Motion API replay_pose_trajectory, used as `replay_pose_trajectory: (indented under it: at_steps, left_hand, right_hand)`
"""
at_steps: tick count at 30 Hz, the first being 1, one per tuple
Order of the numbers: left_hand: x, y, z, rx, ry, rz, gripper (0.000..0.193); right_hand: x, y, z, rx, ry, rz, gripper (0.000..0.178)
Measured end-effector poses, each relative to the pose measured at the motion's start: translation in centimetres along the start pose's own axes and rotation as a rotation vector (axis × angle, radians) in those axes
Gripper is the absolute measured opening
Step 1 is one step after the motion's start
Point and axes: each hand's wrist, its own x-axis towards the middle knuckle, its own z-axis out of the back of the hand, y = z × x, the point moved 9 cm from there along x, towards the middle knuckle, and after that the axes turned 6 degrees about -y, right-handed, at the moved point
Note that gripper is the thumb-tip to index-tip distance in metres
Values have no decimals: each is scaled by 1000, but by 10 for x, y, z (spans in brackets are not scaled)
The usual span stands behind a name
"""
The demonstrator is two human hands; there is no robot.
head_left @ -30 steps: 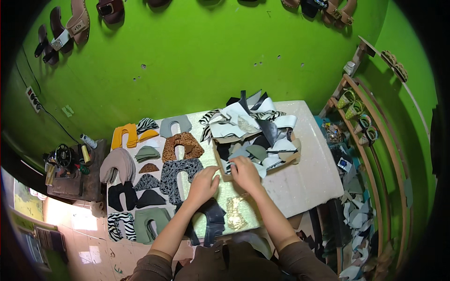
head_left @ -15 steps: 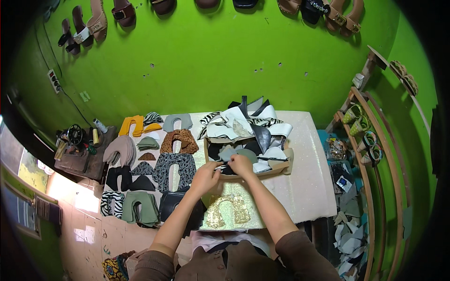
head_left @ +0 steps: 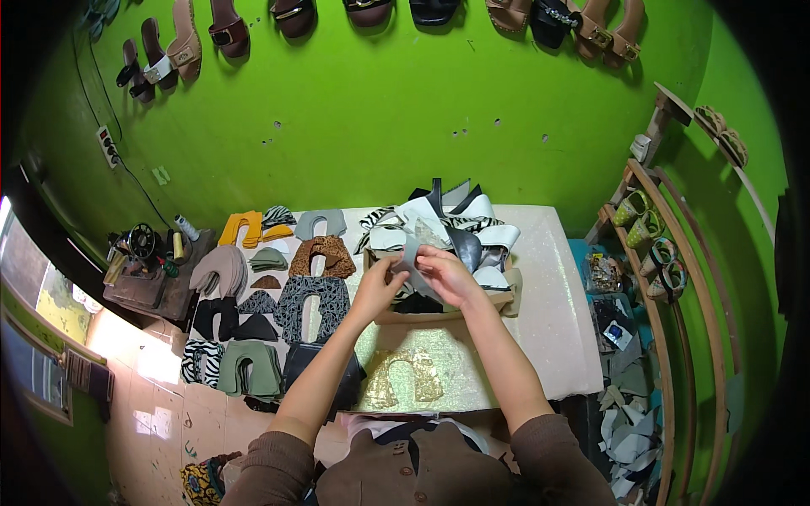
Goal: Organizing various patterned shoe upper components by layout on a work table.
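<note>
Grey, smooth-looking pc [head_left: 412,255] is up btwn the two hands, over the front part of an open cardboard box [head_left: 422,319]. R hand [head_left: 450,277] has thumb & fingers closed on its R edge; L hand [head_left: 375,291] has bent fingers right at its L edge (can't tell if they grip or just touch). Box sits on a pale table [head_left: 553,337], heaped w/ white, black & zebra-print scraps [head_left: 422,221]. Nearer the body, a gold arch-shaped pc [head_left: 380,385] lies flat on the table; L of it, a dark pc [head_left: 308,371], partly behind the L forearm. Further L, arch-shaped pcs in groups: green stack [head_left: 245,379], zebra-print arch [head_left: 192,363], leopard-print stack [head_left: 339,260], yellow stack [head_left: 232,232], etc. Bkgd: green wall [head_left: 380,126] w/ sandals [head_left: 294,18] along the top.
</note>
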Motion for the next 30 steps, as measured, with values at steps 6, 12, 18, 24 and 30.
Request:
replay_pose_trajectory:
  at_steps: [6, 12, 18, 24, 30]
  left_hand:
    - [6, -36, 26, 134, -140, -159, 21]
    - [9, -53, 34, 327, -185, -335, 21]
    - [10, -58, 21, 395, 43, -288, 25]
    - [9, -48, 35, 221, -126, -318, 27]
    - [4, 18, 57, 316, -206, -75, 24]
  right_hand:
    - [-27, 51, 32, 125, -181, 181, 36]
    - [-39, 39, 50, -264, -405, 181, 43]
    - [-31, 26, 18, -807, -238, 360, 44]
    - [-8, 12, 2, -821, -53, 355, 39]
    - [10, -25, 45, -1350, -13, 86, 28]
